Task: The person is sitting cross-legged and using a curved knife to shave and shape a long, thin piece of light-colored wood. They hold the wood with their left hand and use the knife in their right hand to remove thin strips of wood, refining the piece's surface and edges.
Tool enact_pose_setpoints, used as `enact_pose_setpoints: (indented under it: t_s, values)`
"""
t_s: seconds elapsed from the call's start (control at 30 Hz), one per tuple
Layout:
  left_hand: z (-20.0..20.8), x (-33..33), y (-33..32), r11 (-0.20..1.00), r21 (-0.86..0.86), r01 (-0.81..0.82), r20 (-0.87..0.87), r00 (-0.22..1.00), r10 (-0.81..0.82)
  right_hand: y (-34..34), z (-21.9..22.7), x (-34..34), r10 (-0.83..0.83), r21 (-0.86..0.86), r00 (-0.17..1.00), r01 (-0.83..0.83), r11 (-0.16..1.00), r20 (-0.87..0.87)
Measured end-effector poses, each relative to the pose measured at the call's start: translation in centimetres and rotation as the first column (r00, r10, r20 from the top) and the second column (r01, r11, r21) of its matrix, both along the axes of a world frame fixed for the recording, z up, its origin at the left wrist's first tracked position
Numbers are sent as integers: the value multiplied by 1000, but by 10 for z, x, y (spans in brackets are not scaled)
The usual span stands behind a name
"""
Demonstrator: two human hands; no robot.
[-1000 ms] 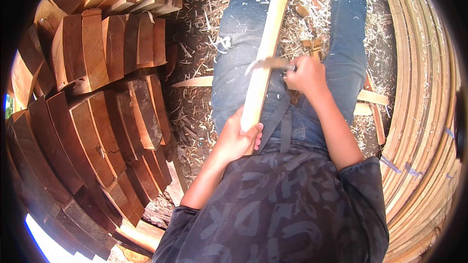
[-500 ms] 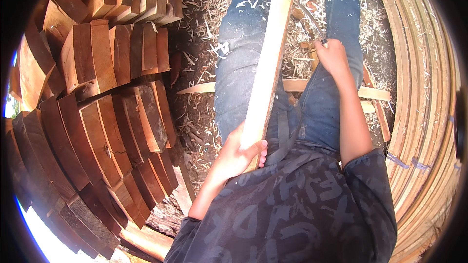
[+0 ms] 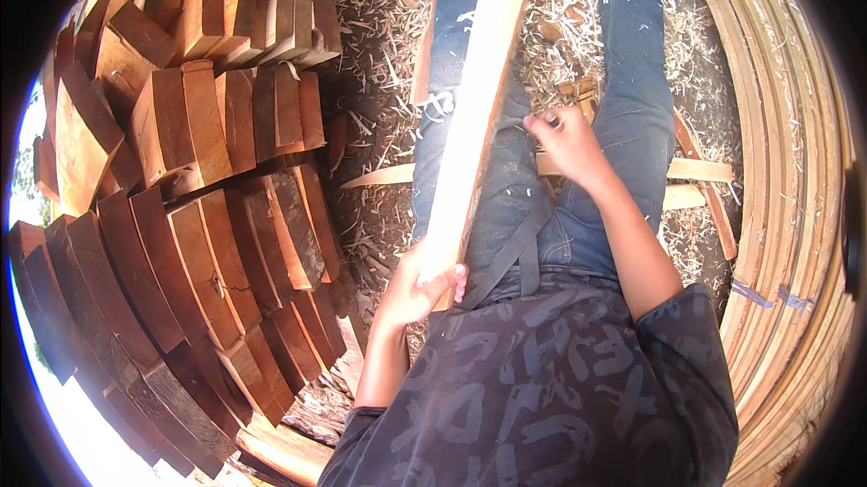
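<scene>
A long pale wooden plank (image 3: 471,112) slants up from my waist across my left leg. Its broad face is brightly lit, and the far end runs out of the top of the picture. My left hand (image 3: 414,286) is wrapped round its near end, thumb over the edge. To the right of the plank, my right hand (image 3: 569,142) is closed in a fist over the gap between my thighs. A bit of the dark handle of a curved-bladed knife (image 3: 552,120) shows in the fist; its blade cannot be made out now.
Stacked brown timber blocks (image 3: 208,279) rise on the left. Long thin bundled strips (image 3: 768,216) curve along the right. Wood shavings (image 3: 551,58) litter the ground between my legs. A thin wooden strip (image 3: 384,176) lies crosswise under my legs, and a dark strap (image 3: 513,254) lies at my waist.
My right hand has come nearer and leftward, close to the plank, and the curved blade no longer shows. The plank and my left hand have shifted slightly left in the picture.
</scene>
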State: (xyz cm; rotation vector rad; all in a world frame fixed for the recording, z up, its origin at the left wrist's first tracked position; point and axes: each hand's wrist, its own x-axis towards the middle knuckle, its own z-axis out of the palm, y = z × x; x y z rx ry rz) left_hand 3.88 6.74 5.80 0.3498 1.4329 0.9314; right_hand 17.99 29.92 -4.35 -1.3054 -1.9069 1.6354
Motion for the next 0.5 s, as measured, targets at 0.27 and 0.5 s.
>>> enact_pose_setpoints:
  t_s: [0.27, 0.5]
  values:
    - [-36, -9, 13, 998, -24, -50, 64, 997, 51, -10, 18, -32, 280, 335, 830, -470, 816, 483]
    - [-47, -4, 24, 989, -60, -137, 89, 986, 142, 40, -8, -53, 113, 318, 737, -418, 851, 667]
